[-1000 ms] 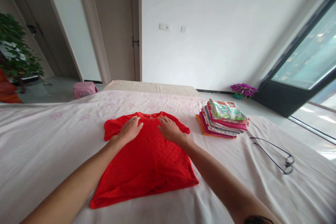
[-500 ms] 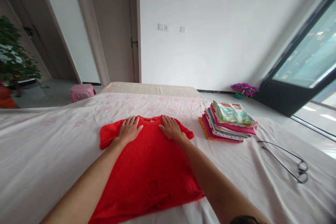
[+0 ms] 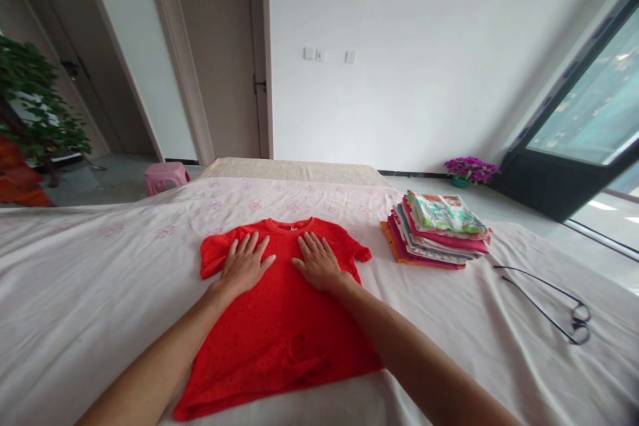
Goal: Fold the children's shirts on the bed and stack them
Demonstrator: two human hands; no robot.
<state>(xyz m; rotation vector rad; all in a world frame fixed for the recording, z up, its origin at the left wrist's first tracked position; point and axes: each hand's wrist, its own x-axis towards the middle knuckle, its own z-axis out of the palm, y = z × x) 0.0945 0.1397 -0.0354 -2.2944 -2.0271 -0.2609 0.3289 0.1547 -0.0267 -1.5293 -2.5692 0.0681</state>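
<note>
The left hand (image 3: 243,269) and right hand (image 3: 320,267), spread flat and pinching nothing, rest on a red shirt (image 3: 282,309) lying on a pale sheet (image 3: 100,299), where dragging hemward could deepen its lower wrinkles (image 3: 304,356).

No legible txt or nos.

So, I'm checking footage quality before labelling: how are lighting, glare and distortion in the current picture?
Head view: bright patches on the floor near the dark-framed glass, otherwise soft light; head view: the red shirt is strongly saturated, muting fabric detail; head view: the left-hand door leans, apparently from wide-angle stretch, and the plant looks soft.
</note>
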